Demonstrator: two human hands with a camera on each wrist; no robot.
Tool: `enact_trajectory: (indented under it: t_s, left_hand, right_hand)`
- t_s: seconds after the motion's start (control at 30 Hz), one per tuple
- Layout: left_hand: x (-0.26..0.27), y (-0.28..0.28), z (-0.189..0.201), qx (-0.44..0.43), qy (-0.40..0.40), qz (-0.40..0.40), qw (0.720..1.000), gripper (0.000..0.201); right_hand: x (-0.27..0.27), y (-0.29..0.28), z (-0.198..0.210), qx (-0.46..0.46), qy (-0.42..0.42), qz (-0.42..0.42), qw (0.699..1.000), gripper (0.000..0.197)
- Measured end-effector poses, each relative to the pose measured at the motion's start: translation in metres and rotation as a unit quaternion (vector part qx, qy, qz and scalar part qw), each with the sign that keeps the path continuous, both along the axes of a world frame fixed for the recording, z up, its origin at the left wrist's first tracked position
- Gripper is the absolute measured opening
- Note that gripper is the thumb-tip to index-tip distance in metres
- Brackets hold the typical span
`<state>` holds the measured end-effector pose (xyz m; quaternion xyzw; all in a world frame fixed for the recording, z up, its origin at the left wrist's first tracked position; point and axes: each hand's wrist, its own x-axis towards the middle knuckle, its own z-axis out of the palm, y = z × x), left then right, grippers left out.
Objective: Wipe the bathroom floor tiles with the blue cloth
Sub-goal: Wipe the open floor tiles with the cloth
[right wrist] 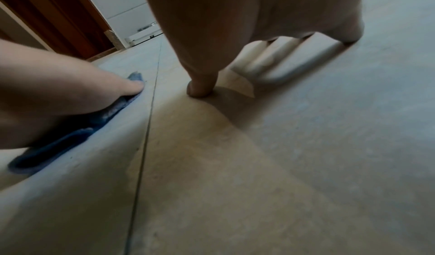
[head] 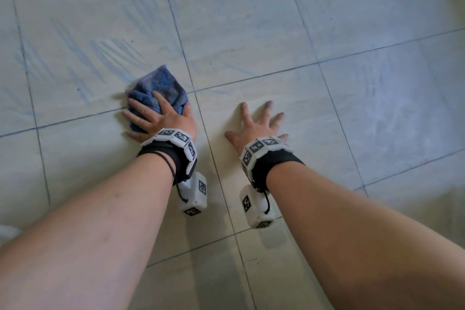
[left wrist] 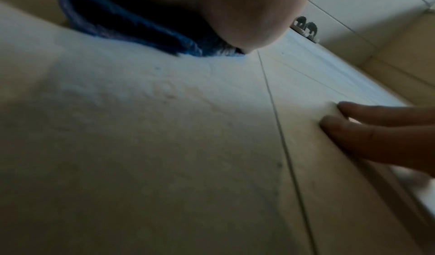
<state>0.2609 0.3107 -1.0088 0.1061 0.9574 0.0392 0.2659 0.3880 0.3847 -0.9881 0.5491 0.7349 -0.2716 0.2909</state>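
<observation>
While left hand (head: pixel 161 118) covers it, blue cloth (head: pixel 161 83) shows partly.

**Tiled floor, cloth and two hands on it**

Pale floor (head: pixel 251 33) tiles with dark grout lines, streaked faintly blue, perhaps damp. A crumpled blue cloth (head: pixel 161 85) lies under the flat left hand (head: pixel 161 118). The right hand (head: pixel 256 128) rests just beside, fingers spread on bare tile.
</observation>
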Motion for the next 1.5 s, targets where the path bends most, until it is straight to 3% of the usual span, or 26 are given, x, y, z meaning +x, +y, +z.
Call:
enact_trajectory:
  t_s: [0.27,0.33,0.47,0.57,0.67,0.83,0.97,1.5]
  left_hand:
    - [0.005,-0.016,-0.007,0.035,0.022,-0.138,0.99,0.076]
    - [-0.011,-0.023,-0.008,0.036,0.029,-0.109,0.993,0.073]
    - [-0.048,-0.038,-0.005,0.023,0.044,0.047,0.998,0.077]
    - [-0.05,-0.042,-0.004,-0.001,0.043,0.066,0.997,0.077]
    - [-0.034,-0.029,-0.004,0.0,0.035,0.034,0.999,0.074]
    - [0.002,0.0,-0.003,0.015,0.017,-0.107,0.994,0.075]
    - [0.002,0.002,-0.006,0.012,0.019,-0.163,0.986,0.077]
    - [0.001,0.02,0.005,-0.049,-0.02,-0.127,0.99,0.08]
  right_hand:
    - [0.003,0.001,-0.001,0.007,0.005,0.004,1.0,0.08]
    - [0.003,0.0,-0.001,0.007,0.003,0.005,1.0,0.08]
    - [0.003,0.0,-0.001,0.011,0.003,0.006,1.0,0.08]
    - [0.002,-0.001,-0.001,0.008,0.003,0.005,1.0,0.08]
    - [0.002,0.0,-0.001,0.01,0.002,0.005,1.0,0.079]
    - [0.004,-0.001,-0.001,0.013,0.012,0.008,1.0,0.079]
    - [0.004,-0.001,-0.002,0.017,0.014,0.007,1.0,0.079]
    - [-0.008,0.014,0.008,-0.044,-0.039,0.032,0.998,0.09]
